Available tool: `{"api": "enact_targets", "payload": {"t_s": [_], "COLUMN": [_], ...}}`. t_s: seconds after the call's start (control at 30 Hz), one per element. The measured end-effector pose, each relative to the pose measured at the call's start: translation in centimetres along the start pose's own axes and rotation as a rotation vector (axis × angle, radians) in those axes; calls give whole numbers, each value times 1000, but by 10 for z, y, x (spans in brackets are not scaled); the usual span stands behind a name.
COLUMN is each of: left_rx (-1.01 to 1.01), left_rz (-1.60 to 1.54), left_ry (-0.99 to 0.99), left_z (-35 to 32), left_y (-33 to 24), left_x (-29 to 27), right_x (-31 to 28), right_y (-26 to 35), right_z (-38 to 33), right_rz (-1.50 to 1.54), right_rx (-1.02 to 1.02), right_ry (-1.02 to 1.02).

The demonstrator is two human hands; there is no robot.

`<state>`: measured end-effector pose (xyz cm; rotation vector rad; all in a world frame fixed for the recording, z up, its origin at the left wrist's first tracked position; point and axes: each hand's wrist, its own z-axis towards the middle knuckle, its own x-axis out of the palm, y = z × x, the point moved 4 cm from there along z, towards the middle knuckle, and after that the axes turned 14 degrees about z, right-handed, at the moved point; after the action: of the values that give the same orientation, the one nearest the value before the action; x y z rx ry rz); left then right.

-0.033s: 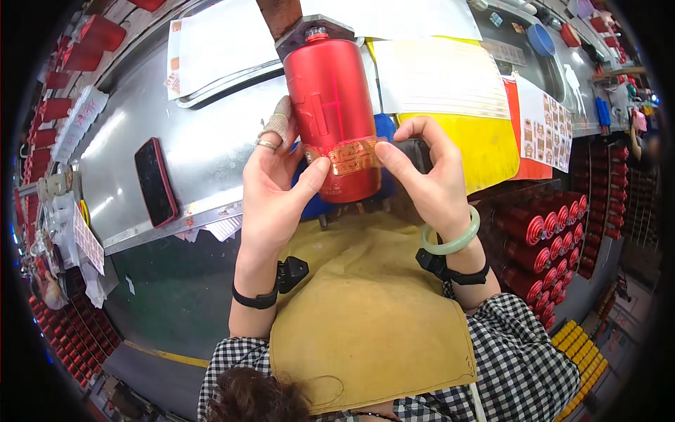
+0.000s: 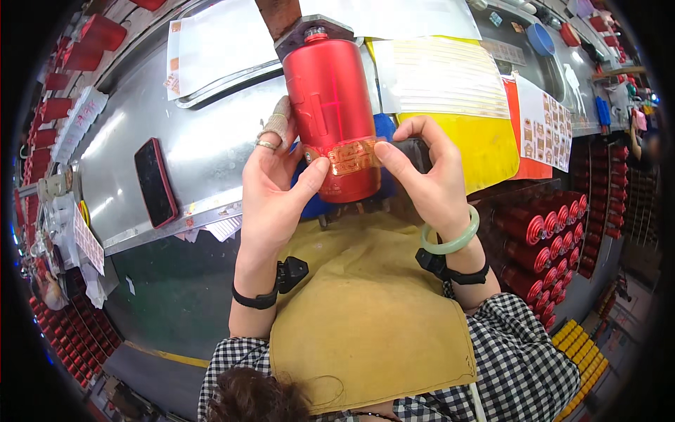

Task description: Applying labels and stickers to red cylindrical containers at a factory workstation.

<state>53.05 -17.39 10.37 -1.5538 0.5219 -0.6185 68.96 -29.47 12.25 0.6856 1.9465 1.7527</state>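
Note:
A red metal-look bottle (image 2: 336, 98) lies tilted before me, its neck pointing away toward a metal bracket. Across its lower part runs a shiny gold-patterned label strip (image 2: 351, 156). My left hand (image 2: 278, 183) is closed round the bottle's left side, its thumb on the strip's left end. A finger of that hand wears a cloth cover and a ring. On the other side, my right hand (image 2: 425, 165) has its thumb at the strip's right end and its index finger bent toward it, in a loose pinch. The right hand's other fingers are mostly hidden.
A phone (image 2: 156, 183) lies on the metal table (image 2: 112, 169) to the left. Right of the bottle are white lined sheets (image 2: 439, 77) on a yellow folder (image 2: 485, 155) and a sticker sheet (image 2: 545, 126). Several red bottles (image 2: 538, 257) are stacked at the right.

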Motion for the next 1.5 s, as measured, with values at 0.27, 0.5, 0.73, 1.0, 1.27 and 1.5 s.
{"api": "enact_targets", "payload": {"t_s": [0.27, 0.5, 0.73, 1.0, 1.27, 1.5], "left_rx": [-5, -20, -27, -33, -56, -82], "left_rz": [11, 49, 46, -32, 6, 1], "left_ry": [9, 8, 12, -13, -9, -2], "left_z": [0, -2, -1, -3, -2, -4], "left_y": [0, 0, 0, -3, -6, -4], "left_x": [-1, -1, -1, 7, 12, 8], "right_x": [-1, 1, 0, 1, -2, -14], "right_y": [2, 6, 6, -1, -7, -18], "right_z": [-1, -2, -1, 2, 3, 8], "right_rz": [7, 25, 23, -15, -45, -52], "right_rx": [-10, 19, -22, -13, -67, -42], "right_ry": [11, 21, 26, 12, -15, -55]}}
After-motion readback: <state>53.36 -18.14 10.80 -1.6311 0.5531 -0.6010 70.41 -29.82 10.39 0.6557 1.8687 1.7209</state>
